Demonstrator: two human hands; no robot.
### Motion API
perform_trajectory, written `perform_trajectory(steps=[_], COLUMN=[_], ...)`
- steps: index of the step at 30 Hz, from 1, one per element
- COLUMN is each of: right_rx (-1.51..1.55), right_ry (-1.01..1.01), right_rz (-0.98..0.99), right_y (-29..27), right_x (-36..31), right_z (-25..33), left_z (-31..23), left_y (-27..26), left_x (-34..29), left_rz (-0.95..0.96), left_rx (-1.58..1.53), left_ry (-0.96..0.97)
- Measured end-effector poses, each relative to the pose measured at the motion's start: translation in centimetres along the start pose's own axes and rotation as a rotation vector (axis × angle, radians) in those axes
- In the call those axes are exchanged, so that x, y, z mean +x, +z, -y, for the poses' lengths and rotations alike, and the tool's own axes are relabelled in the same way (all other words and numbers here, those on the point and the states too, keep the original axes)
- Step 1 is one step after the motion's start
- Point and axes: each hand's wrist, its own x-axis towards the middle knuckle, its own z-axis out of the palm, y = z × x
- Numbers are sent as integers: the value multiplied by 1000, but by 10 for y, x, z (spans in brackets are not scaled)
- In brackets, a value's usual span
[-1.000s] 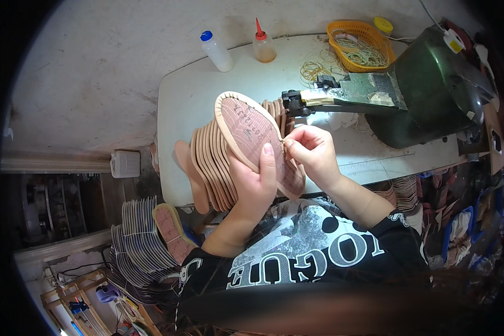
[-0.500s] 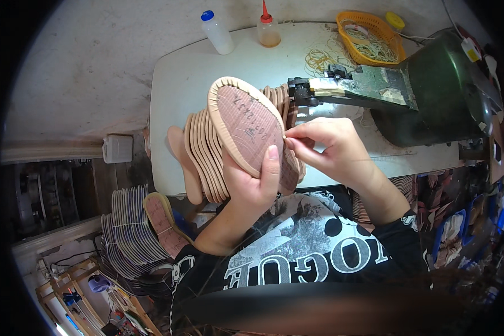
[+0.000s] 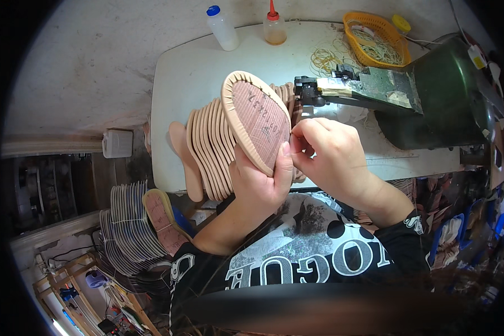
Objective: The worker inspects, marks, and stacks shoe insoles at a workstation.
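My left hand (image 3: 261, 178) grips a shoe insole (image 3: 259, 115), its thumb on the brown underside and its fingers behind. The insole is held tilted, with its rounded end up; a beige covering is folded and pleated around its rim. My right hand (image 3: 333, 151) is at the insole's right edge, thumb and forefinger pinched together on that edge covering. Whatever lies between those fingertips is too small to make out clearly. Behind the held insole, a row of beige insoles (image 3: 204, 148) stands close together on the white table (image 3: 179, 70).
A green sewing machine (image 3: 442, 95) reaches over the table's right side. At the back are a blue-capped bottle (image 3: 223, 31), a red-tipped bottle (image 3: 274, 31) and a yellow basket (image 3: 364, 53) of cords. Bundled insoles (image 3: 131, 229) stack below on the left.
Both hands and the insole have shifted slightly right, and the insole has turned more edge-on. My right hand has rolled over, its fingers more curled at the edge.
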Motion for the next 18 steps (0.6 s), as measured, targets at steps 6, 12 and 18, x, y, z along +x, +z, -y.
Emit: perform_trajectory(steps=[6,12,18], right_rx=[663,929,812], right_ry=[270,412,202], right_rz=[-11,-95,-68], right_y=[7,21,15], right_x=[-2,-10,-4], right_z=[-8,-4,-10], left_z=[-1,-4,-14], left_y=[-7,-8,-19], left_x=[-2,1,4], left_rz=[-76,-116,-65], left_rx=[-106,-249,-392], left_ry=[39,-43,-279])
